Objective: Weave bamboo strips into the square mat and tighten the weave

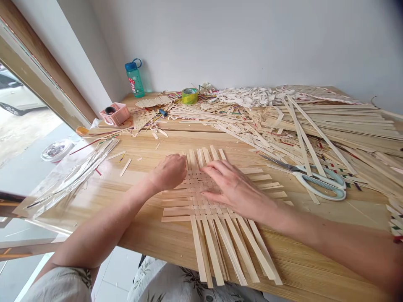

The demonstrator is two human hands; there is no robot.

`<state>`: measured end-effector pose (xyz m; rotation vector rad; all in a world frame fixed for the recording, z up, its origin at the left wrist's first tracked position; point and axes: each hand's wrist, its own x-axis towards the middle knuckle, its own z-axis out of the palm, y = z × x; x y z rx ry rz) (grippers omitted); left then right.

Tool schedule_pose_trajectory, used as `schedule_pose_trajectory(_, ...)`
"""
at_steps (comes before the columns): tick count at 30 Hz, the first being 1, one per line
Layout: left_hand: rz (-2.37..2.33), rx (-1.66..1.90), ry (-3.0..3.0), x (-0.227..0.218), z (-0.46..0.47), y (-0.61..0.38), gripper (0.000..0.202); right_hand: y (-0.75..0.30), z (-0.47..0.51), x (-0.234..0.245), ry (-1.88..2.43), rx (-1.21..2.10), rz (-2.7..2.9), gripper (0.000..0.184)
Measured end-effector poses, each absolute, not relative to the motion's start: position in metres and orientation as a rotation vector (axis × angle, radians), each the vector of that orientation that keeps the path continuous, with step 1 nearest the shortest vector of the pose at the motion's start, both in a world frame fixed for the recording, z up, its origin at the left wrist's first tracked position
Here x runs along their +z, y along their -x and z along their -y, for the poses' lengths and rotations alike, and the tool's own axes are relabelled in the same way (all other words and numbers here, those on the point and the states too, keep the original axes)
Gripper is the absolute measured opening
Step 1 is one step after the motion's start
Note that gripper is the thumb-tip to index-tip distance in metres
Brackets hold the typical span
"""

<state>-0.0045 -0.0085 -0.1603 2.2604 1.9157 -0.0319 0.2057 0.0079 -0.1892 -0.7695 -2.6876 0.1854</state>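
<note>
Pressing open right hand (236,188) flat on woven strip mat (201,195), lying on wooden table (302,262); left hand (168,172) loosely curled at mat's far edge, neither hand grasping anything. Pink box (115,114) holds black roll (maybe tape) (110,110). Green bottle (135,79) at far corner. Thin pale strips (327,121) heaped beyond mat, scissors (317,182) right of it.

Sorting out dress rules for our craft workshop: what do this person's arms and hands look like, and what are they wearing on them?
The left hand and right hand are bare, with no gloves, and no ring or watch shows. Both forearms are bare too. The left arm comes out of a short, pale sleeve with a dark leaf print; the right sleeve is out of view.
</note>
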Motion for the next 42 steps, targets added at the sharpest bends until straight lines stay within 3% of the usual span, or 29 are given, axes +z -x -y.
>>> schedule_pose_trajectory(6,-1.882,-0.082,-2.195,-0.151,0.006,0.01,0.017,-0.186,-0.003,-0.216,0.851,0.159,2.517,0.049)
schedule_pose_trajectory(16,-1.688,0.018,-1.99,-0.136,-0.001,0.025,0.012,-0.189,-0.006,-0.218,0.83,0.116,2.544,0.058)
schedule_pose_trajectory(29,-1.401,0.214,-1.502,-0.153,-0.014,0.043,0.01,-0.187,-0.006,-0.221,0.896,0.126,2.549,0.061)
schedule_pose_trajectory(42,-1.466,0.347,-1.638,-0.166,0.004,0.039,0.022,-0.183,-0.005,-0.222,0.935,0.072,2.514,0.063)
